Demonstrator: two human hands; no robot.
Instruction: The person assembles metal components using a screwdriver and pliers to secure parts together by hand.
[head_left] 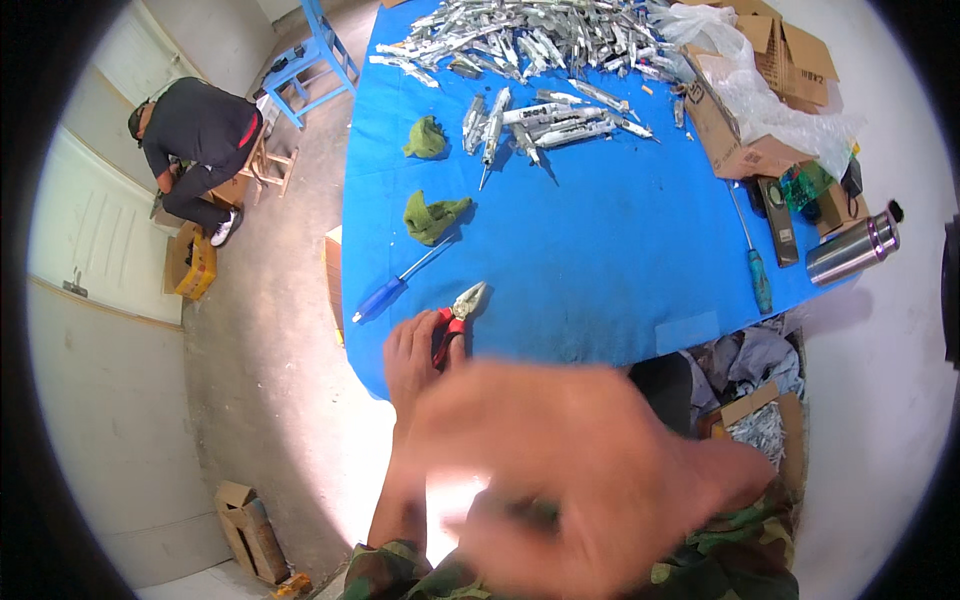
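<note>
At the near left corner of the blue-covered table, my left hand [408, 355] is closed round the red and black handles of a pair of pliers [466, 302]. The jaws point away from me to the right. My right hand [560, 450] is raised close to the camera and smeared by motion, so its fingers and anything in them cannot be made out. Just beyond my left hand lies a screwdriver [383, 298] with a blue handle. Past it sit two crumpled green cloths, a nearer one [431, 217] and a farther one [425, 139].
Slim silvery metal pieces form a smaller group [560, 122] and a large heap [540, 38] at the back. On the right are an open carton [740, 155], a teal-handled screwdriver [760, 282] and a steel flask [850, 252]. A person [205, 135] sits bent over at far left.
</note>
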